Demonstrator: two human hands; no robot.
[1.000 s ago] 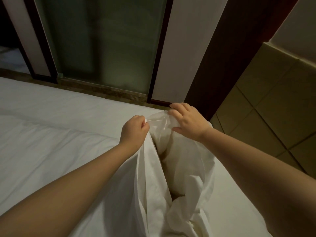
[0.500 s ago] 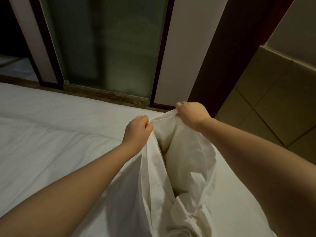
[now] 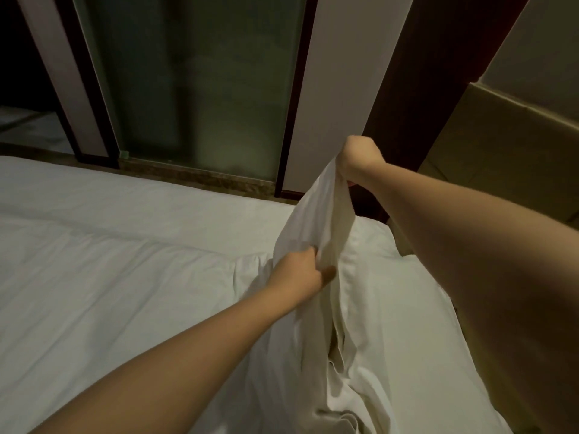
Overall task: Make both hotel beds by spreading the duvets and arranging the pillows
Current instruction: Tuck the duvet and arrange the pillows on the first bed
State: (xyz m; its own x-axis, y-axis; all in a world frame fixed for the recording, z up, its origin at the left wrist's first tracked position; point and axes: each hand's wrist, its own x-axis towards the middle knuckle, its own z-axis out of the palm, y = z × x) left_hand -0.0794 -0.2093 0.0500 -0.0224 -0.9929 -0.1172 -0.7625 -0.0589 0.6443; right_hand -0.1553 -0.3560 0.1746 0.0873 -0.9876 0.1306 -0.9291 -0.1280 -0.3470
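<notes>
white bed (image 3: 188, 198), rumpled white duvet (image 3: 109, 292) spread across it

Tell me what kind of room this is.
Most likely a hotel bedroom: a bed made up in plain white linen, a frosted glass panel in dark frames right beside it, and both hands gripping a white duvet corner.

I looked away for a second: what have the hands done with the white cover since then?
The right hand, open a second ago, closed on the white cover's corner and lifted it up and away. The left hand kept its grip, now lower on the cloth. The bed stayed unchanged.
</notes>
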